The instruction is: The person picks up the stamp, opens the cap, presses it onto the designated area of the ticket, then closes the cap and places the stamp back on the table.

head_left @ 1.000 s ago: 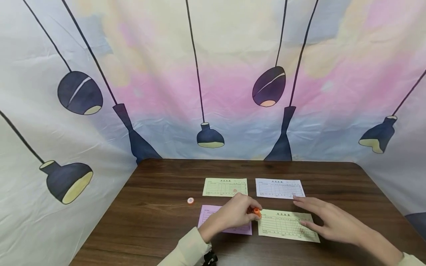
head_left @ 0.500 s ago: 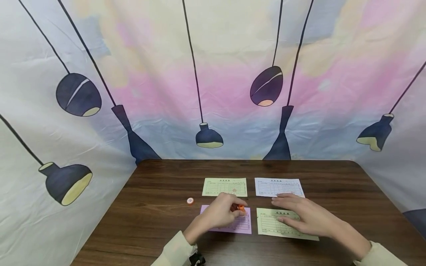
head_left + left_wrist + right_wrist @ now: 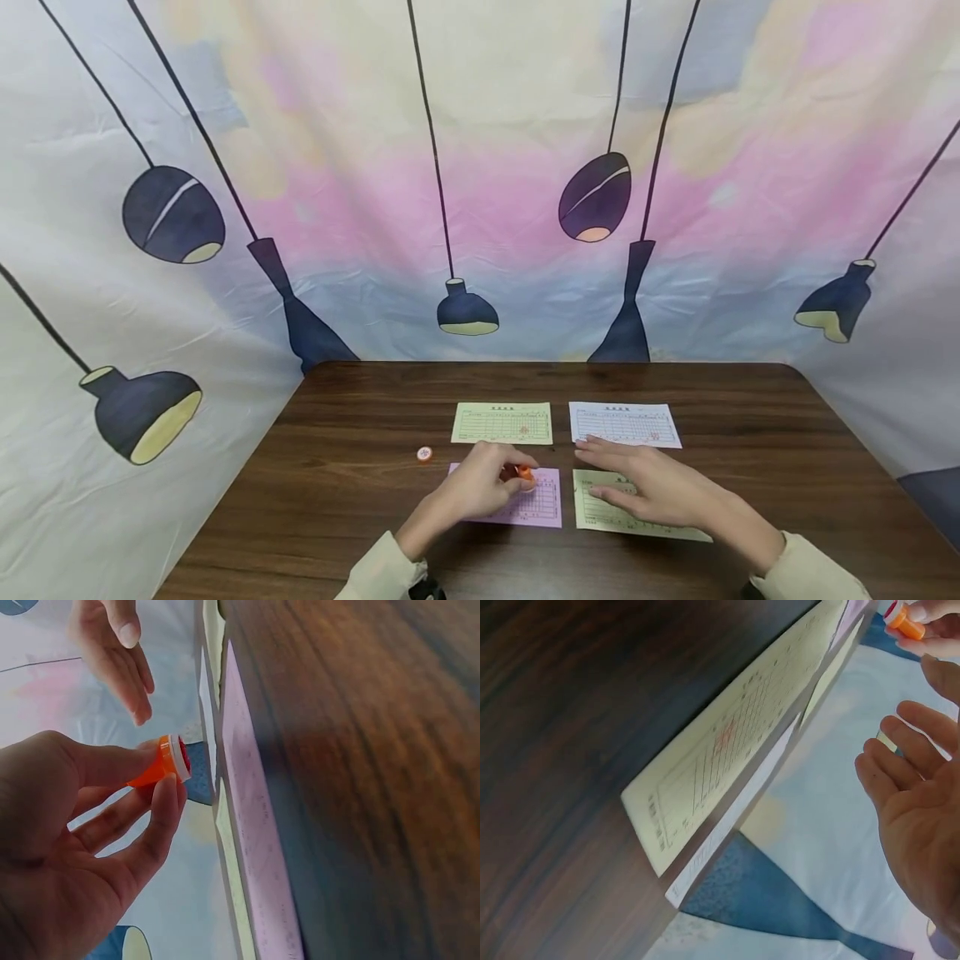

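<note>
My left hand (image 3: 480,485) pinches an orange self-inking stamp (image 3: 160,762) between thumb and fingers. It holds the stamp just above the pink slip (image 3: 547,500), with the white-rimmed red face turned toward the paper in the left wrist view. My right hand (image 3: 656,485) hovers with fingers extended over the near yellow-green slip (image 3: 600,510), holding nothing and hiding part of it. A red mark shows on that slip in the right wrist view. Left of the pink slip lies a small round cap (image 3: 424,453) with an orange edge and a patterned white top.
Behind the near papers lie another yellow-green slip (image 3: 487,423) and a white slip (image 3: 622,422), each bearing a red mark toward its right side. The brown wooden table (image 3: 315,500) ends at a hanging cloth (image 3: 390,308) printed with lamps.
My left hand has carried the stamp leftward from the edge of the near yellow-green slip to over the pink one. My right hand has also shifted left, uncovering the white slip's red mark.
</note>
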`<state>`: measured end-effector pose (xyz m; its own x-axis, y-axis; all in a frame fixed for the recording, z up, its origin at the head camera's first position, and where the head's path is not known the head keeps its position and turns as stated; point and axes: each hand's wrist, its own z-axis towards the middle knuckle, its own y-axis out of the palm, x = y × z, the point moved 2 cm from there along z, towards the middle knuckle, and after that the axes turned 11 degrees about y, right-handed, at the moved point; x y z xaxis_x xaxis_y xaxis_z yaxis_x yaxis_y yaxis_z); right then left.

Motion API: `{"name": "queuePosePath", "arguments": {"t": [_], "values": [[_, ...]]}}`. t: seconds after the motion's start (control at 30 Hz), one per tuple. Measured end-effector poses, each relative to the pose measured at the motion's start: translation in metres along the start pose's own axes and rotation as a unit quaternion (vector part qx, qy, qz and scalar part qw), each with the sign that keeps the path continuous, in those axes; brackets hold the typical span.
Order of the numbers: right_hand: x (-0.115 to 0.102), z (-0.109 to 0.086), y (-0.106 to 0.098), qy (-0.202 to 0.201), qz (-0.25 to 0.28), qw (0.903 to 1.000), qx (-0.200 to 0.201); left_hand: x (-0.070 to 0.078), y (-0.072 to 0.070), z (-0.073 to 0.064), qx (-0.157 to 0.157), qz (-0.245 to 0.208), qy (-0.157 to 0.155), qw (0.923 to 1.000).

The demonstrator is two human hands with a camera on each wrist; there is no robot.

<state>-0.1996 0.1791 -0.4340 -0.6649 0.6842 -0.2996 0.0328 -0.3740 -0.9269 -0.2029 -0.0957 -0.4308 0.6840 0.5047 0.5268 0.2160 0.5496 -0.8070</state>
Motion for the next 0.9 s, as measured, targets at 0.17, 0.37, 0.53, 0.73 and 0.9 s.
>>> {"name": "queuePosePath", "arguments": {"t": [0.17, 0.37, 0.53, 0.73, 0.9], "values": [[-0.005, 0.003, 0.009, -0.017, 0.003, 0.9996, -0.024, -0.003, 0.001, -0.005, 0.014, -0.001, -0.004, 0.9999], [-0.009, 0.005, 0.025, -0.035, -0.020, 0.9985, -0.037, -0.007, -0.002, -0.010, 0.016, 0.004, -0.016, 0.9997], [-0.012, 0.009, 0.034, -0.038, -0.030, 0.9964, -0.069, -0.006, -0.002, -0.013, 0.012, 0.016, -0.015, 0.9997], [-0.013, 0.017, 0.038, -0.029, -0.034, 0.9931, -0.108, -0.005, -0.002, -0.014, 0.006, 0.019, -0.013, 0.9997], [-0.013, 0.022, 0.042, -0.026, -0.041, 0.9923, -0.114, -0.009, 0.000, -0.016, 0.001, 0.015, -0.018, 0.9997]]}}
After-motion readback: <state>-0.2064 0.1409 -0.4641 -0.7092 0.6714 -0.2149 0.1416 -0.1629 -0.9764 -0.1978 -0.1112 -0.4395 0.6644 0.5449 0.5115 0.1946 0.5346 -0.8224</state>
